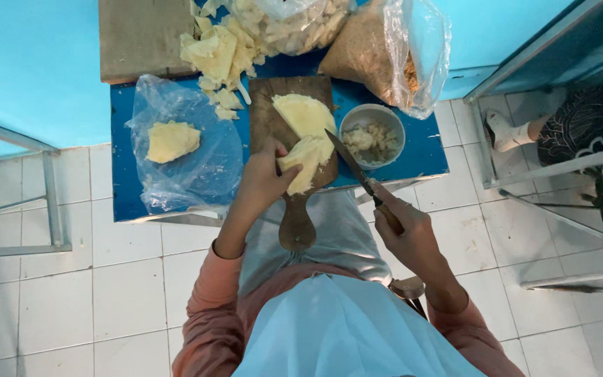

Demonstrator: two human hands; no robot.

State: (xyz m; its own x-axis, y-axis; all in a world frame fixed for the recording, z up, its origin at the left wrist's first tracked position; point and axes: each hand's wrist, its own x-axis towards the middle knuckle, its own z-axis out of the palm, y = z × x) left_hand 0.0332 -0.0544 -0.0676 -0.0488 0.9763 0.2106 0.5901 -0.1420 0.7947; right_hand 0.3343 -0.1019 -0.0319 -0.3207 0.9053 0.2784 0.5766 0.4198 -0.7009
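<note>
Right hand (405, 227) grips a knife (350, 162), blade angled up-left. Left hand (263, 180) clasps a pale yellow slab (306, 159) on the wooden cutting board (268, 119). Bowl (372, 134) sits just beyond the blade; plastic bag (183, 143) lies left.

A small blue table (413, 150) stands on a white tiled floor (106, 300). Lying directly on it: a wooden cutting board (263, 115), a clear plastic sheet (211, 157), a grey bowl (354, 119), a grey slab (141, 35), loose pale yellow scraps (218, 52), and two filled plastic bags (392, 52) at the far edge.
</note>
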